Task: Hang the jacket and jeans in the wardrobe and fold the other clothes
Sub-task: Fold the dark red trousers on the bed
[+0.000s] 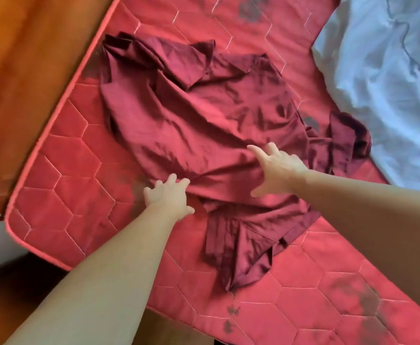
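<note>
A dark maroon shirt (pixel 191 115) lies crumpled and spread across the red quilted mattress (pixel 64 195), one sleeve trailing toward me and another bunched at the right. My left hand (pixel 167 195) rests at the shirt's near-left edge, fingers curled onto the cloth. Flat on the fabric near the shirt's middle lies my right hand (pixel 276 168), its fingers spread apart. Neither hand visibly pinches the cloth. No jacket or jeans are in view.
A pale blue-white sheet (pixel 388 83) is heaped on the mattress at the right. A brown wooden bed frame (pixel 29 66) runs along the left side. Dark stains mark the mattress near its front and far edges.
</note>
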